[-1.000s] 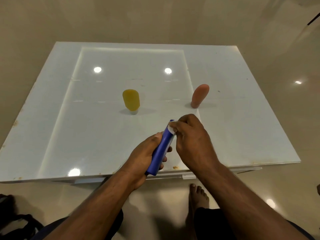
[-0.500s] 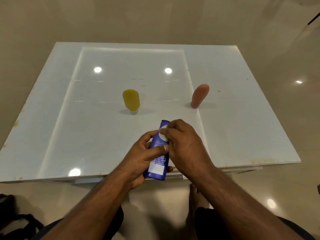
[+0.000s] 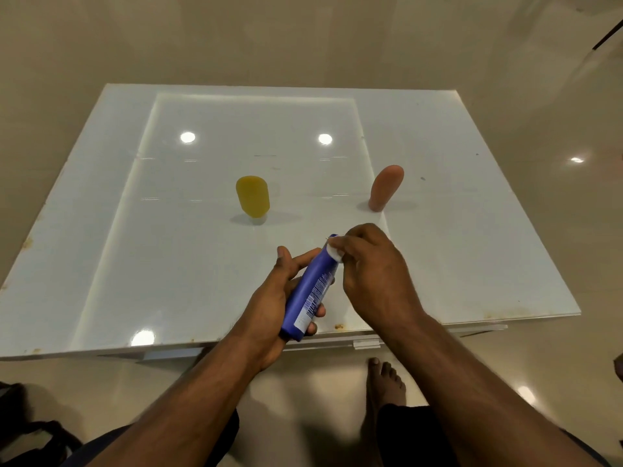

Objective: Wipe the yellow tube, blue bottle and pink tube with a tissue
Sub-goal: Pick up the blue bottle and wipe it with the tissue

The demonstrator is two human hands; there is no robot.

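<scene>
Blue bottle [image 3: 308, 291] in my left hand [image 3: 273, 305], held above the near edge of the desk [image 3: 101, 247]. Fingers curled round its lower body; long axis runs from my left palm up and away, tilted right. My right hand [image 3: 374, 274] pinches the tissue [image 3: 337, 253] against the bottle's far end, so the wiping hand sits at the top, the holding hand at the base. Judged next stroke: down the axis toward me. Yellow tube [image 3: 253, 197] and pink tube [image 3: 386, 188] stand apart, farther out.
</scene>
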